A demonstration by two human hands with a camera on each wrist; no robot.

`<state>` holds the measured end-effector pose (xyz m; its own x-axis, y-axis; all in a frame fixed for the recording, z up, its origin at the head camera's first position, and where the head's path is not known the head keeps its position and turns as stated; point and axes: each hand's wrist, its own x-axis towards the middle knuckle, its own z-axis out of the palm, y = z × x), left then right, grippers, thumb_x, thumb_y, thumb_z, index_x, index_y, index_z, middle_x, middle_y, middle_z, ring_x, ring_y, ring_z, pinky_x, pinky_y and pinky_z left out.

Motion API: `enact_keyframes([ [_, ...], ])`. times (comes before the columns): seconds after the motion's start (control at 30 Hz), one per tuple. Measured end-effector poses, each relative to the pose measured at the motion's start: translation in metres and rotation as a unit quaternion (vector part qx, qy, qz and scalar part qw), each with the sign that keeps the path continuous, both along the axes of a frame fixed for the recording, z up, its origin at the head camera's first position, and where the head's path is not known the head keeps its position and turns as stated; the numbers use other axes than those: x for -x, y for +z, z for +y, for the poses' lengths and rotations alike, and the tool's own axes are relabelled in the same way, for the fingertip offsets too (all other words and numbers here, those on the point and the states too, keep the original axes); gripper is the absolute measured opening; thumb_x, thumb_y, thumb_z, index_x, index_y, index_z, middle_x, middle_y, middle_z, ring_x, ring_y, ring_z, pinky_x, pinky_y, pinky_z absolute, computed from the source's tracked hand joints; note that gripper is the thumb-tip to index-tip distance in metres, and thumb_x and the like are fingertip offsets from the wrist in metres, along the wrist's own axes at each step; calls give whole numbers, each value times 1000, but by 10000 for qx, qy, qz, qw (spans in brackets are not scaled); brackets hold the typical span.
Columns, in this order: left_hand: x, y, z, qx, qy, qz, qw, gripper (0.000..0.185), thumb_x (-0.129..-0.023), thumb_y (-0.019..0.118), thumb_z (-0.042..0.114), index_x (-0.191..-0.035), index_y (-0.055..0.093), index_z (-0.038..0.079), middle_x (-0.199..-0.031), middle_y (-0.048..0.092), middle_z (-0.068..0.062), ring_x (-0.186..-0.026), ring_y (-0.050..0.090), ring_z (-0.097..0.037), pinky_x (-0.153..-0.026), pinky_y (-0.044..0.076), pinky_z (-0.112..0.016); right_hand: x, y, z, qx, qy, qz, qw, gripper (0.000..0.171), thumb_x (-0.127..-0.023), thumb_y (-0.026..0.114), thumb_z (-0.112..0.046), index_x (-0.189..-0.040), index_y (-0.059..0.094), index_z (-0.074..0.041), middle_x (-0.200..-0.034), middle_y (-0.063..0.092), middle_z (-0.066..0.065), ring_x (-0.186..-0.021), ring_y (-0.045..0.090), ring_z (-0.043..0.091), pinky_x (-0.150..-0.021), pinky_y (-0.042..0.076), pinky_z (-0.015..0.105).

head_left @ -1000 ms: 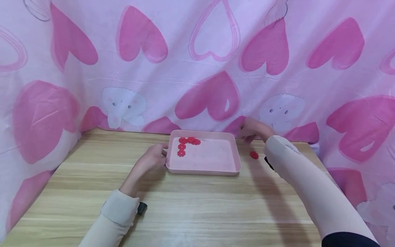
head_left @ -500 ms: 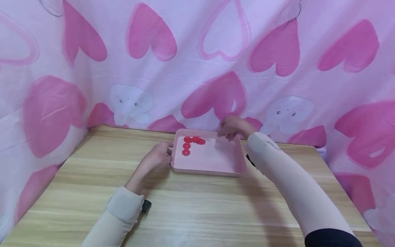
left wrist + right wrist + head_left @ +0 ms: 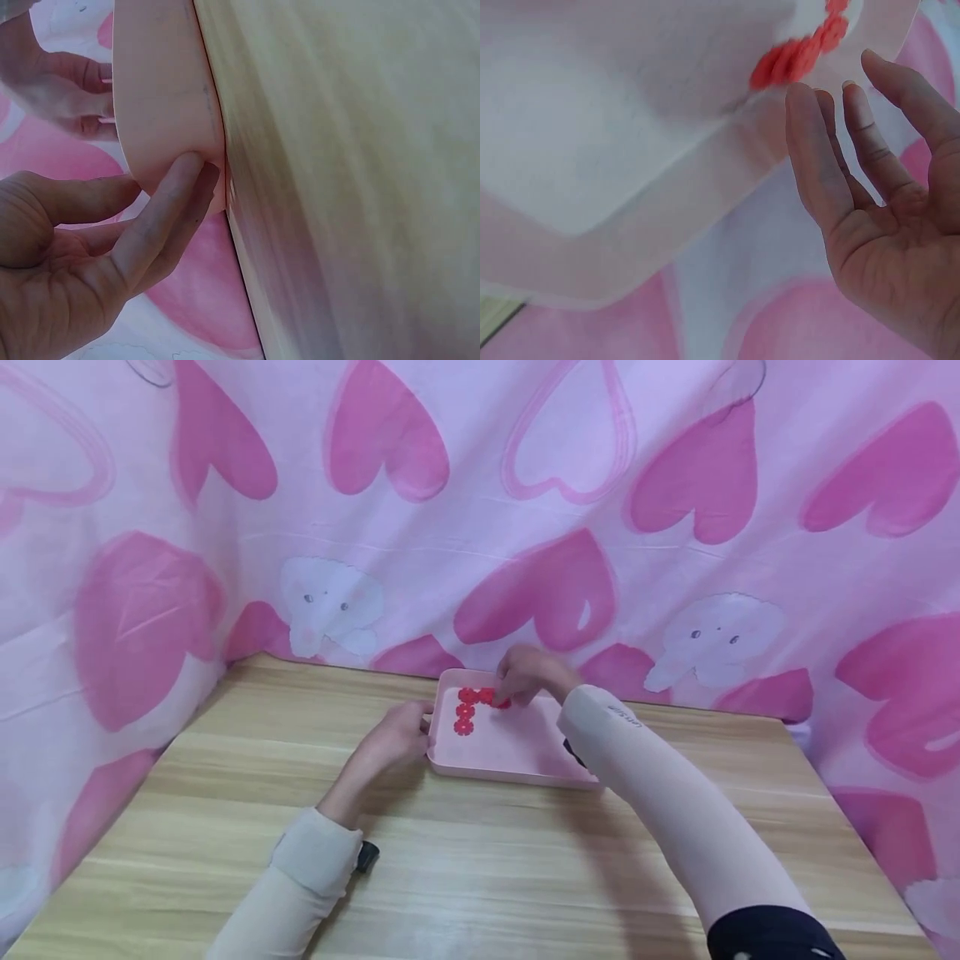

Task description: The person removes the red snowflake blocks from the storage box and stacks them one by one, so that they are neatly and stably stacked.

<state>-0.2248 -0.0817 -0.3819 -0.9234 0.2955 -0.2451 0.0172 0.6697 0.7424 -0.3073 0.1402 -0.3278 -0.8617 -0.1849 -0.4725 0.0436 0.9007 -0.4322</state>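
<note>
Over tray [image 3: 517, 767], R hand [image 3: 528, 672] open by discs [image 3: 480, 697].

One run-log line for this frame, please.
left hand steadies pink tray | right hand open over red discs | wooden table

The tray [image 3: 517, 760] lies on the desk [image 3: 480, 868], near its back edge, in front of the curtain [image 3: 480, 527]. The small discs [image 3: 467, 712] lie in the tray's back left corner. The left hand [image 3: 390, 745] is at the tray's left side; the right hand [image 3: 528, 672] is above its back edge, just right of the discs.
</note>
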Motion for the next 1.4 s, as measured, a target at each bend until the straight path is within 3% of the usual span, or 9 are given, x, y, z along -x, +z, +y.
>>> enact_keyframes([
  [0.2,1,-1,1,-9,-12,36,10000,61,-93,58,-14,-153,51,-9,-122,74,-26,-105,71,-29,-89,68,-35,5,-16,-24,-90,587,32,9982,16,-92,84,-19,-102,76,-9,-96,70,8,-88,68,21,-83,66,27],
  [0.4,1,-2,0,66,-20,149,9999,61,-90,57,-15,-151,51,-11,-123,75,-26,-111,72,-29,-94,66,-38,5,-28,-43,-182,1402,156,9898,22,-89,88,-22,-106,80,-10,-92,71,-1,-84,59,13,-70,52,21],
  [0.57,1,-3,0,42,-33,151,9999,61,-91,57,-14,-151,51,-10,-122,76,-26,-111,72,-29,-95,66,-38,4,-37,-48,-6,1325,134,9911,24,-85,92,-16,-103,80,-5,-83,71,-2,-82,58,12,-70,48,19],
  [0.77,0,-2,-1,128,11,177,9998,60,-92,58,-13,-151,52,-9,-122,76,-24,-110,70,-28,-97,64,-39,6,-43,-52,-21,1418,153,9898,20,-84,91,-8,-98,78,-1,-76,71,-2,-75,60,7,-69,52,15],
  [1.07,1,-2,-2,155,-39,269,9995,58,-93,60,-12,-151,51,-10,-124,75,-25,-115,71,-30,-101,64,-40,4,-42,-53,32,1483,106,9889,21,-85,88,0,-102,76,4,-78,67,-1,-73,61,9,-70,56,16],
  [1.4,1,-2,-3,93,-104,301,9994,58,-93,60,-12,-150,51,-11,-121,76,-25,-111,72,-29,-96,65,-38,1,-41,-50,-367,1739,321,9836,15,-86,88,-1,-96,77,0,-81,71,1,-72,62,9,-73,63,21],
])
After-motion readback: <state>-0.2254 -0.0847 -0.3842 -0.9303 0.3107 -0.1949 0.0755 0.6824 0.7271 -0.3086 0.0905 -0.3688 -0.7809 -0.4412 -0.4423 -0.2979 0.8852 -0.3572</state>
